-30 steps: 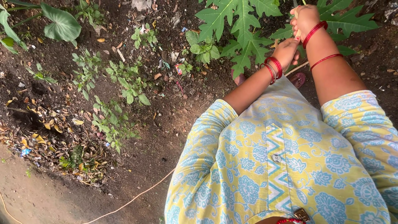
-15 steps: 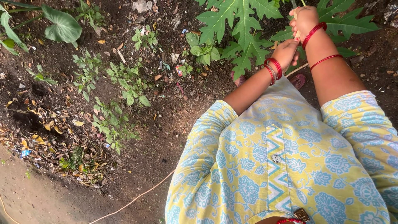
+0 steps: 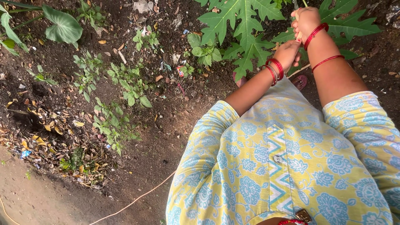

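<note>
Your right hand (image 3: 306, 18) is clenched around a pale wooden handle (image 3: 298, 34) at the top of the view, fingers wrapped tight, two red bangles (image 3: 317, 32) ringing the wrist behind it. Just below it, your left hand (image 3: 287, 52) closes on the same handle, a short stretch of pale wood showing between the two fists; more red bangles (image 3: 275, 68) sit at that wrist. The handle runs away from you, up past the right hand, and its far end is lost among the foliage, so what kind of tool it belongs to cannot be told.

Behind both hands spreads a papaya plant (image 3: 246, 25), its broad, deeply lobed green leaves fanning out to the left of the right hand and beyond it. Beneath the left hand, close to your forearm, a reddish sandal (image 3: 300, 80) shows on the dark soil (image 3: 175, 125). Your yellow tunic (image 3: 283, 166) with blue flowers fills the space below the arms.

Well to the left of the hands, small leafy weeds (image 3: 125, 83) dot the bare earth, with scraps of litter and stones between them. Farther left still, a large heart-shaped leaf (image 3: 62, 26) hangs over the ground, and a drift of dry fallen leaves (image 3: 54, 133) lies near the edge of a packed dirt path (image 3: 37, 200). A thin pale cord (image 3: 133, 201) trails across the ground well below and left of your hands.
</note>
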